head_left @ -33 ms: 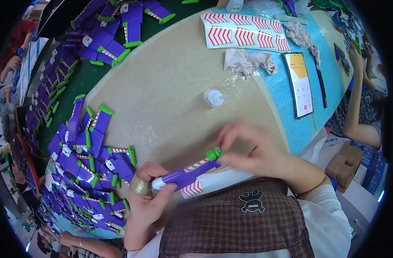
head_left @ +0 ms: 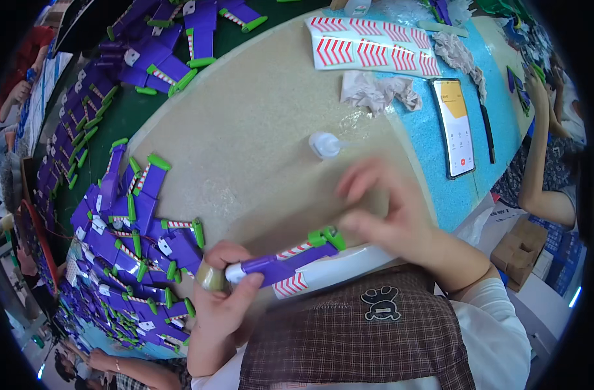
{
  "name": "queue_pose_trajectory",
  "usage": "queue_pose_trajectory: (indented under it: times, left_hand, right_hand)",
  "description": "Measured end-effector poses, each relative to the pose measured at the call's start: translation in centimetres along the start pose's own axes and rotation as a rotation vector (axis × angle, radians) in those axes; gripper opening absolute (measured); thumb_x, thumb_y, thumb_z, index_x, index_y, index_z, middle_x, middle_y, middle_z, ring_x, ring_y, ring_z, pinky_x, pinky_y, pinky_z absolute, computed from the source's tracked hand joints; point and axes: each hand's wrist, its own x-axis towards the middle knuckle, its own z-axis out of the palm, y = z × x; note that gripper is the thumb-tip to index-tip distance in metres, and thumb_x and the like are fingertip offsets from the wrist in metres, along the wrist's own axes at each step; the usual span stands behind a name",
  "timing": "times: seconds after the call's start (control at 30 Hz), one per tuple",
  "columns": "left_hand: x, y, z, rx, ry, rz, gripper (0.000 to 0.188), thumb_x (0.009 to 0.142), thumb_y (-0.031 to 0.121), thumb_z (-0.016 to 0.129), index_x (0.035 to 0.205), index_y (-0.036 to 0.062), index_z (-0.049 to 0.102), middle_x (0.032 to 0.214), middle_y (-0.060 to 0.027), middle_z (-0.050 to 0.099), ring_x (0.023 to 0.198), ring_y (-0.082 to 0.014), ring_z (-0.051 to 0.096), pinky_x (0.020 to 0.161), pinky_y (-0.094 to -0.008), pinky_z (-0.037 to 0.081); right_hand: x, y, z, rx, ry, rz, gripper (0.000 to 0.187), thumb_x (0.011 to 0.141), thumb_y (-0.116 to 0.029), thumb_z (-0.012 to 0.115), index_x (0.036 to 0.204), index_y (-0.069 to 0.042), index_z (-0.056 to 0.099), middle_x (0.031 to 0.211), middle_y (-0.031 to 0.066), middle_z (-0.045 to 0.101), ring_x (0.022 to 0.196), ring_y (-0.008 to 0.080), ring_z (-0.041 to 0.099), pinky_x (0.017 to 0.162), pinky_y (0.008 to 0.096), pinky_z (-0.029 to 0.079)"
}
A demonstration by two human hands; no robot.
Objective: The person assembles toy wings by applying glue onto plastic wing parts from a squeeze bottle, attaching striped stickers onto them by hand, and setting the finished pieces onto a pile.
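Observation:
A purple toy wing [head_left: 281,265] with a green tip, a white end and a red-and-white striped strip lies across my left hand [head_left: 229,296]. Thumb and fingers pinch it near the white end. A round, yellowish, see-through thing [head_left: 212,278] sits against the same hand; its kind I cannot make out. My right hand [head_left: 394,218], a little blurred, hovers just beyond the green tip, fingers apart and holding nothing. Under the wing, at the table's near edge, lies a white sheet [head_left: 336,273] with red chevron stickers. A small white squeeze bottle [head_left: 325,145] rests farther off.
Many similar purple wings [head_left: 131,260] are piled at the left. A red chevron sticker sheet [head_left: 375,49], crumpled tissue [head_left: 378,93], a phone [head_left: 454,127] and a black pen [head_left: 487,133] lie at the far right. Another person's arm [head_left: 537,149] shows at the right edge.
My right hand has come off the green tip and moved slightly up and right. The wing has shifted a little, its tip dipping toward me, still in my left hand.

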Motion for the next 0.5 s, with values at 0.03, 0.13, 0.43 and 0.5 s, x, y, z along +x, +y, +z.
queue_pose_trajectory:
  times: [0.03, 0.13, 0.43, 0.5]
  left_hand:
    - [0.0, -0.1, 0.3, -0.1, 0.015, -0.05, 0.02, 0.082, 0.004, 0.062, 0.098, 0.0019, 0.051, 0.088, -0.0029, 0.053, 0.079, -0.0086, 0.048, 0.071, -0.0223, 0.039]
    - [0.1, -0.1, 1.5, -0.43, 0.062, -0.327, 0.018, 0.088, 0.005, 0.052, 0.105, 0.001, 0.046, 0.089, -0.0057, 0.056, 0.076, -0.0113, 0.056, 0.065, -0.0242, 0.049]
    - [-0.6, -0.8, 2.5, -0.442, 0.131, -0.36, 0.027, 0.085, 0.002, 0.058, 0.11, -0.0013, 0.045, 0.095, -0.0112, 0.061, 0.079, -0.0174, 0.062, 0.067, -0.0313, 0.055]
    - [-0.6, -0.7, 2.8, -0.419, 0.13, -0.369, 0.027, 0.085, 0.003, 0.058, 0.109, -0.0016, 0.046, 0.096, -0.0116, 0.061, 0.079, -0.0179, 0.062, 0.068, -0.0324, 0.055]
  right_hand:
    - [1.1, 0.2, 0.0, -0.218, 0.128, -0.077, 0.035, 0.066, -0.012, 0.075, 0.093, -0.005, 0.055, 0.091, 0.0073, 0.058, 0.084, 0.0239, 0.058, 0.081, 0.0355, 0.044]
    - [2.6, 2.3, 0.3, -0.523, 0.163, -0.165, 0.043, 0.073, -0.011, 0.072, 0.108, -0.003, 0.049, 0.102, 0.009, 0.056, 0.092, 0.0191, 0.056, 0.083, 0.0293, 0.044]
    - [-2.1, -1.3, -3.2, -0.296, -0.124, -0.223, 0.048, 0.073, -0.032, 0.073, 0.106, -0.003, 0.055, 0.102, 0.0106, 0.047, 0.073, 0.0186, 0.05, 0.064, 0.0281, 0.04]
    - [-4.0, -2.3, -3.3, -0.277, -0.084, -0.233, 0.053, 0.065, -0.038, 0.078, 0.1, -0.005, 0.055, 0.094, 0.0074, 0.046, 0.07, 0.0168, 0.049, 0.06, 0.0284, 0.039]
